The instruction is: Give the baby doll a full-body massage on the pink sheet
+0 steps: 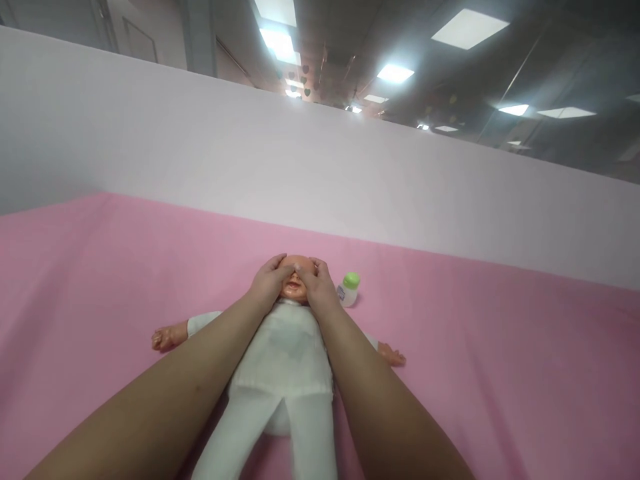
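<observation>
A baby doll in white clothes lies on its back, its bare plastic head at the far end and its arms spread out sideways. My left hand wraps round the left side of the head, with the thumb across the brow. Round the other side curls my right hand, its thumb meeting the left one near the top of the nose. Both thumbs cover the doll's eyes; its nose and mouth show below them. Just right of my right hand is a small clear bottle with a green cap.
A pink cloth with some creases covers the surface under the doll. Behind it runs a plain white partition. Lit ceiling panels and a door appear beyond the partition.
</observation>
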The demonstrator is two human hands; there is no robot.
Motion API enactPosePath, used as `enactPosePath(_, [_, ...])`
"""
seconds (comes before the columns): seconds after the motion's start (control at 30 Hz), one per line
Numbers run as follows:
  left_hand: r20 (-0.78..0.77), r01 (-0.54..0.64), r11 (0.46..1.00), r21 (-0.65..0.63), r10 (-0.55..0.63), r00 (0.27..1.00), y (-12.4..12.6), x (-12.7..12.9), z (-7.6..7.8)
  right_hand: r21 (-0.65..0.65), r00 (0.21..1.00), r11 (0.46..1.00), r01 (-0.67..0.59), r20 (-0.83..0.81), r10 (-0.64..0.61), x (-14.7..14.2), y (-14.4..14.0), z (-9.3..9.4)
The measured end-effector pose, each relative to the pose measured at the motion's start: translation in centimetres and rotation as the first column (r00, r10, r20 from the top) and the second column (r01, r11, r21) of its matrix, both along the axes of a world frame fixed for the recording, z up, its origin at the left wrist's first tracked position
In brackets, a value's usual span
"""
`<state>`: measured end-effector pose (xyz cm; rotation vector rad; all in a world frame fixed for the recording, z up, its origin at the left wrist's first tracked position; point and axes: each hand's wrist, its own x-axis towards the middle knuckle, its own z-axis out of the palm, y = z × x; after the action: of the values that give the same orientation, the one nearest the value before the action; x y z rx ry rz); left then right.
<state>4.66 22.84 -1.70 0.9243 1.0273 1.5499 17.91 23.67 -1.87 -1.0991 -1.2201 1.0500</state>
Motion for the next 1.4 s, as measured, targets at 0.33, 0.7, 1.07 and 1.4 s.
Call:
enactPosePath(0.33, [0.058,0.022,0.999,-0.032,-0.02,0.998,0.4,0.2,0.0,0.002,0.983,0.998,-0.059,-0.175,0.058,-0.2,1.8,-1.5])
enactPosePath(0.7, [0.182,0.026,0.999,-0.024,-0.022,0.983,-0.5,0.3,0.5,0.034,0.919,0.986,-0.161,-0.358,0.162,0.3,1.6,-1.9])
enactPosePath(1.07, [0.119,0.053,0.998,0.016,-0.055,0.991,-0.4,0.1,0.3,0.07,0.938,0.981,-0.178,-0.289,0.191,0.5,0.7,-0.9])
enactPosePath(1.4, [-0.05,0.068,0.997,0.04,-0.066,0.997,0.2,-0.3,-0.3,0.049,0.982,0.996,-0.074,-0.168,0.082,0.4,0.2,-0.5])
